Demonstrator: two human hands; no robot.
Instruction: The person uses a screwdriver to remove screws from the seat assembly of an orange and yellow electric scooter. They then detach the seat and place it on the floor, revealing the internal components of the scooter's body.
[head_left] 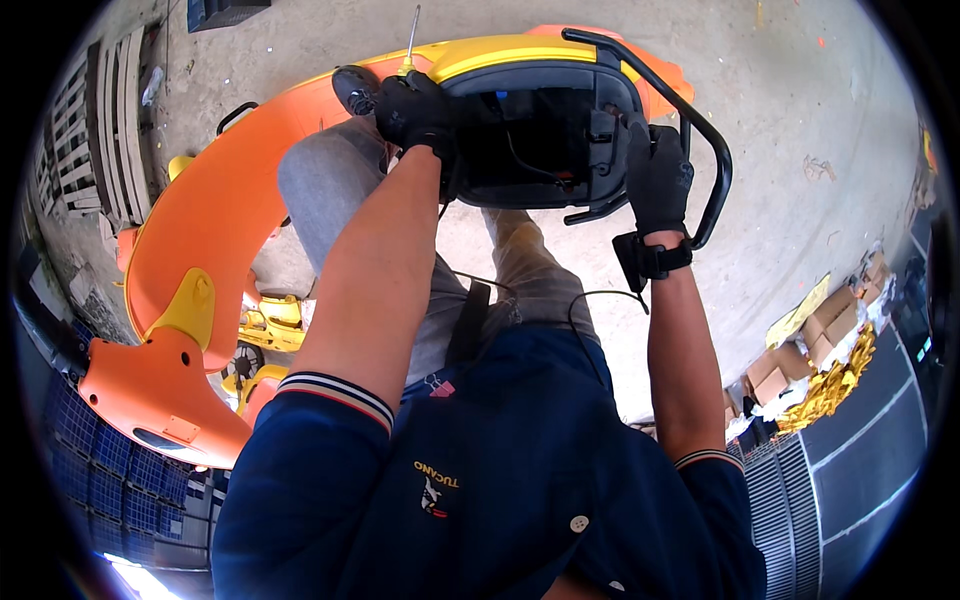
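In front of me is an orange and yellow ride-on body (pixel 200 215) with a black open compartment (pixel 545 190) at its far end. My left hand (pixel 412 112), in a black glove, is closed around a screwdriver (pixel 406 66). Its yellow handle shows above the fist, and the metal shaft points away from me. That fist is at the compartment's left side. At the opposite side, my gloved right hand (pixel 658 180) grips the compartment's right rim, its fingertips partly hidden. A black tubular bar (pixel 718 150) curves around beside it. The compartment's inside is dark, with a thin wire showing.
Wooden pallets (pixel 115 125) stand at the far left. Yellow molded parts (pixel 275 322) lie beyond my left forearm. Cardboard boxes (pixel 828 318) and a yellow heap (pixel 835 385) sit at the right. A black strap device (pixel 655 258) with a cable is on my right wrist.
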